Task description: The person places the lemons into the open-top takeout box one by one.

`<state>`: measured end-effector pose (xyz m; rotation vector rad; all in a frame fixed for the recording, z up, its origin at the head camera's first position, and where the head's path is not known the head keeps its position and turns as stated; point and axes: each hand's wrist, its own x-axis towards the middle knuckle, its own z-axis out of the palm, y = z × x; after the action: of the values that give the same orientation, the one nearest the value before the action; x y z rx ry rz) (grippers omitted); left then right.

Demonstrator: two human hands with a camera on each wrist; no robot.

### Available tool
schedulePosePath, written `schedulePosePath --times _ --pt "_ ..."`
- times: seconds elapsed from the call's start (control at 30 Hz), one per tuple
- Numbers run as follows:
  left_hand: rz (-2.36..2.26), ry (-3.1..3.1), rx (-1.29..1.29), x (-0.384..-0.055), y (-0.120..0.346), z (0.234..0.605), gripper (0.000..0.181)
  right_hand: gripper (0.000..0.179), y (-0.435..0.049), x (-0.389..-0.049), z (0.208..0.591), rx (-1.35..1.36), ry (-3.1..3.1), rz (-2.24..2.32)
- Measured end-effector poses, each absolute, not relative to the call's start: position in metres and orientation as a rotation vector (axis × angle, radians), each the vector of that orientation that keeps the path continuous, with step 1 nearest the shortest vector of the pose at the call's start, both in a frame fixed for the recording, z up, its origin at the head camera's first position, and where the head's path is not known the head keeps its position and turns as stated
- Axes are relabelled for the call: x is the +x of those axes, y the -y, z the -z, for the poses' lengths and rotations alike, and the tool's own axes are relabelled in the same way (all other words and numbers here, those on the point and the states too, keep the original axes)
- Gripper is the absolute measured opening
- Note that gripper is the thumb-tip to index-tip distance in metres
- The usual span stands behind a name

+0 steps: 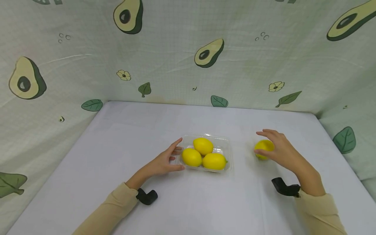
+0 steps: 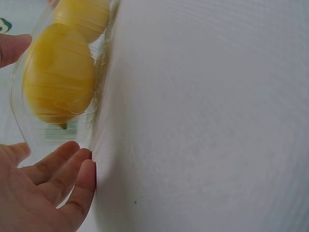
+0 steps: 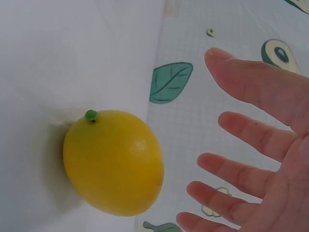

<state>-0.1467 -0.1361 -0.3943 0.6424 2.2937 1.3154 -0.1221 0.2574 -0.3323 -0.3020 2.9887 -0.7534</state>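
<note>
A clear plastic tray (image 1: 229, 148) holding three yellow lemons (image 1: 214, 161) sits near the middle of the table. At its left end is my left hand (image 1: 164, 163), thumb by the front corner and fingers spread along the side. In the left wrist view those fingertips come right up to the tray wall (image 2: 17, 108). To the right of the tray, a single lemon (image 3: 113, 164) with a green stem tip lies on the table. My right hand (image 1: 282, 148) hovers over it, thumb and fingers spread apart, partly covering it in the head view; the right wrist view shows a gap between them.
White cloth covers the table (image 1: 188, 202). A pale green curtain (image 1: 164, 55) printed with avocados and leaves hangs behind it and along both sides. Black camera mounts (image 1: 147, 196) sit on both wrists, near the beige sleeves.
</note>
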Motion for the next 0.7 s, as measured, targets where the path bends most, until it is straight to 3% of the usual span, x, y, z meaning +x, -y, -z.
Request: schedulePosePath --times 0.7 --pt "-1.312 -2.288 0.627 -0.146 0.136 0.393 0.097 0.077 -0.276 -0.132 0.363 -0.19 -2.829 0.689"
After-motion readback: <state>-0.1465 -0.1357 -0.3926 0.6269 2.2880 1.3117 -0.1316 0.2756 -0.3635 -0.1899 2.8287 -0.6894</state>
